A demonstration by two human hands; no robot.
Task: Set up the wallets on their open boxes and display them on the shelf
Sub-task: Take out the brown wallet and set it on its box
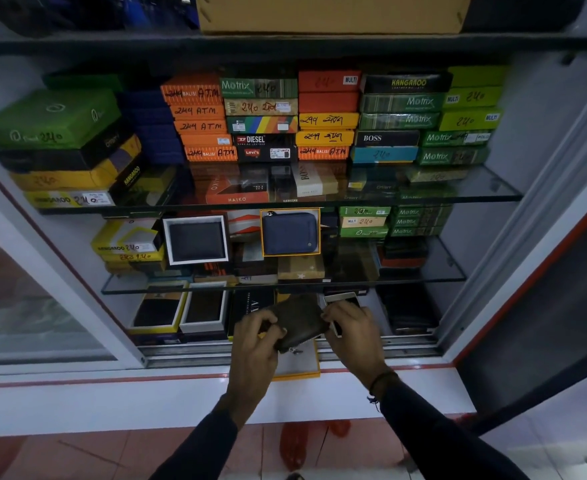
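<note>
Brown wallet: we hold a dark brown zip-around leather wallet (pixel 297 320) in front of the lowest shelf, tilted, its zip pull dangling just below it.
Left hand: our left hand (pixel 255 336) is closed around the wallet's left end, thumb on top and fingers curled under.
Right hand: our right hand (pixel 352 327) pinches the wallet's right edge with its fingertips; a small white-rimmed box piece (pixel 340 301) sits just behind those fingers, and we cannot tell whether the hand grips it too.
Open box: a flat orange-edged white box tray (pixel 299 367) lies on the cabinet sill directly under the wallet, partly overhanging the front.
Risk of tipping: we judge that pressing the wallet down on the overhanging part could tip the tray off the sill.
Risk of snagging: the loose zip pull could catch the tray's rim and drag it as we seat the wallet.
Risk on the shelf: the bottom shelf is crowded, with a yellow-rimmed open box holding a dark wallet (pixel 158 308) and a white-rimmed one (pixel 204 308) just to the left; sliding ours in carelessly could knock them over.
Glass above: the middle glass shelf (pixel 423 280) sits close overhead, so lifting too high could strike its edge.
Reference display: a blue zip wallet in an orange-rimmed box (pixel 290 232) stands upright on that shelf.
</note>
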